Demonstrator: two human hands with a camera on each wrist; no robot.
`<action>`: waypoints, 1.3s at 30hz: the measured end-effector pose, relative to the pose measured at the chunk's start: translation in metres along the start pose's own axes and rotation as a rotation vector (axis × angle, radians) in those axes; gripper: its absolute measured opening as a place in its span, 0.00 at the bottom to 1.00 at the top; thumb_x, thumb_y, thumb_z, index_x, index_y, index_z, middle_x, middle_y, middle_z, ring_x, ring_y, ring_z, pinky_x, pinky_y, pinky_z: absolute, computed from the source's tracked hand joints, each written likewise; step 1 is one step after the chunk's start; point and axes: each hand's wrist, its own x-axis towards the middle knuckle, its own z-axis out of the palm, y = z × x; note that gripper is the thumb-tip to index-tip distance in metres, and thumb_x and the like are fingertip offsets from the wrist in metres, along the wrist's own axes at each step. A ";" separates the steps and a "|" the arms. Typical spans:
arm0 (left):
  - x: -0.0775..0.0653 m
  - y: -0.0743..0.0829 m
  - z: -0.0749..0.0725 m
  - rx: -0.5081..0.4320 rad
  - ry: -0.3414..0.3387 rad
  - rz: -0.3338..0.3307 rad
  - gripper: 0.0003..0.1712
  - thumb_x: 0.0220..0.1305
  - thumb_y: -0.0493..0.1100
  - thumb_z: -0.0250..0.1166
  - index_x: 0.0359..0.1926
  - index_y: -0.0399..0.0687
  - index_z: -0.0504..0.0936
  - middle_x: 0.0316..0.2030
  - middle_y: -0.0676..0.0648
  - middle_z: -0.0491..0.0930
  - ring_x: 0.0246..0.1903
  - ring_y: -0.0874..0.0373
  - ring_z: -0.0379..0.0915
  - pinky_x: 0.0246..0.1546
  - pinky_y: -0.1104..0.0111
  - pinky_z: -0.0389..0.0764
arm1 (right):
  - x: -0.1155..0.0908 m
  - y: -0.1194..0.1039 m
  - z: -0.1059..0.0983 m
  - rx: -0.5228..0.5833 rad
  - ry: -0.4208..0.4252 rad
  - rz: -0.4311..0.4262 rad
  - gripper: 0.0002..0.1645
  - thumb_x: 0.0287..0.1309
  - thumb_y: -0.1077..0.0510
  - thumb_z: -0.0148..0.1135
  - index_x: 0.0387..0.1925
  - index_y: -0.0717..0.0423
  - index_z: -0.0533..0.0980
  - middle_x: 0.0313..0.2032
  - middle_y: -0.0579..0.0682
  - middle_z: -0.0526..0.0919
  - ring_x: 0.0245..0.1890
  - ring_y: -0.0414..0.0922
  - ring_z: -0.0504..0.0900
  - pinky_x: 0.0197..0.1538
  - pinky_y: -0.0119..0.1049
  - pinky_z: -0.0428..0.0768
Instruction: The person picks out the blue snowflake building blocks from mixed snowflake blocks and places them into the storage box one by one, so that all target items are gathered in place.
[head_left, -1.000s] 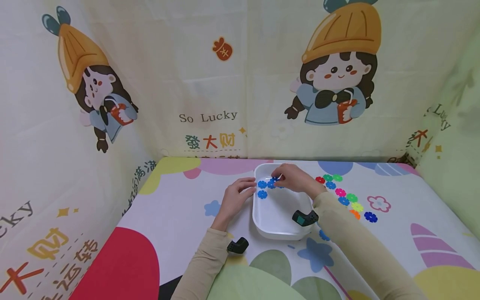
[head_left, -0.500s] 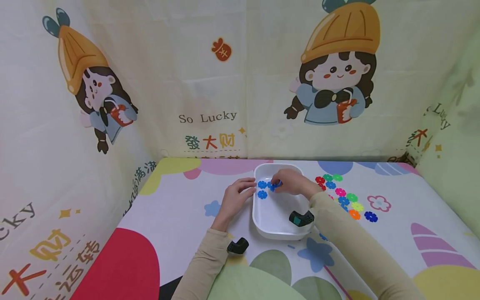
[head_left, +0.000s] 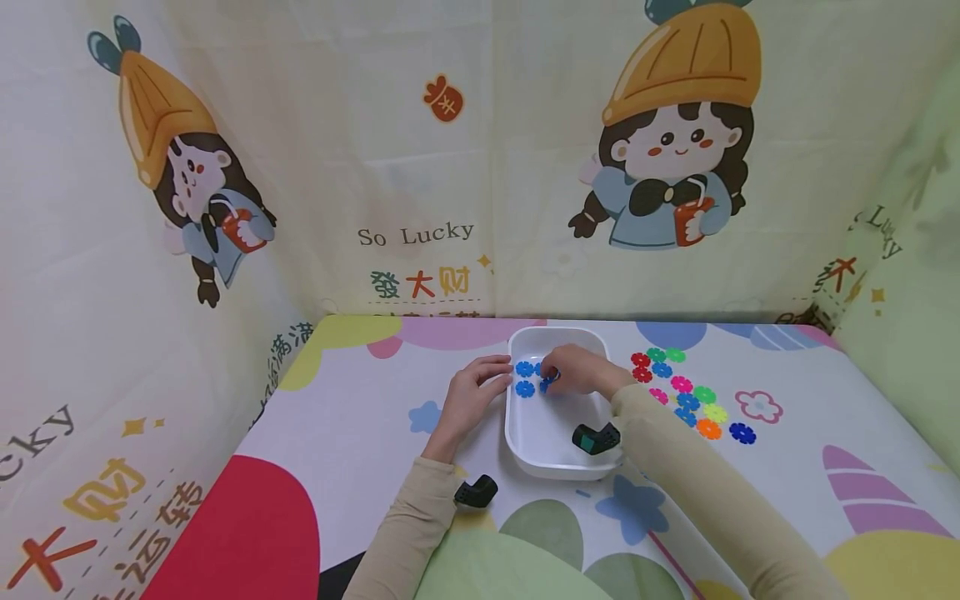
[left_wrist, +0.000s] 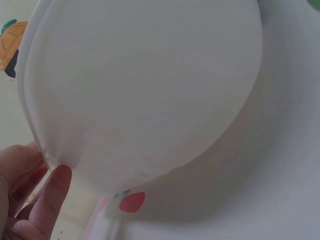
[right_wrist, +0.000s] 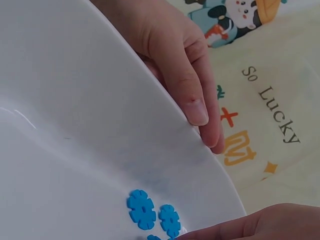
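My left hand touches the left rim of a white tray with its fingers. The left wrist view shows its thumb against the tray's outer wall. Inside the tray, at the far left, lie several blue snowflake discs, one of them nearest the left hand's side. Over them my right hand pinches a blue snowflake disc, partly hidden by the fingers. Two discs show well in the right wrist view, the larger-looking snowflake disc beside another snowflake disc.
Right of the tray lie several loose snowflake discs, among them an orange disc, a dark blue disc and a red disc. A patterned cloth covers the table. A printed curtain rises behind it.
My right hand has moved slightly nearer and down inside the tray, with the blue snowflake disc at its fingertips. More loose discs show beyond the right forearm. The left hand keeps its place.
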 end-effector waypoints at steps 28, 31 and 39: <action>0.000 0.002 0.000 -0.015 0.001 -0.021 0.12 0.66 0.43 0.66 0.47 0.46 0.87 0.56 0.55 0.78 0.62 0.57 0.68 0.64 0.58 0.70 | 0.002 0.004 0.006 -0.019 0.028 0.009 0.19 0.53 0.59 0.73 0.48 0.54 0.82 0.41 0.47 0.83 0.41 0.44 0.79 0.61 0.50 0.76; 0.000 0.002 0.000 -0.023 -0.003 -0.022 0.13 0.65 0.44 0.66 0.48 0.45 0.86 0.56 0.55 0.78 0.62 0.56 0.68 0.64 0.58 0.70 | 0.001 0.003 0.007 -0.015 0.040 0.017 0.19 0.53 0.59 0.73 0.47 0.54 0.82 0.40 0.47 0.83 0.41 0.45 0.78 0.61 0.50 0.76; -0.001 0.000 0.000 -0.023 -0.009 -0.010 0.13 0.65 0.44 0.66 0.48 0.43 0.86 0.56 0.54 0.78 0.62 0.55 0.69 0.64 0.58 0.70 | 0.001 0.003 0.010 0.008 0.045 0.031 0.19 0.52 0.60 0.74 0.47 0.54 0.82 0.40 0.47 0.83 0.41 0.45 0.79 0.61 0.50 0.76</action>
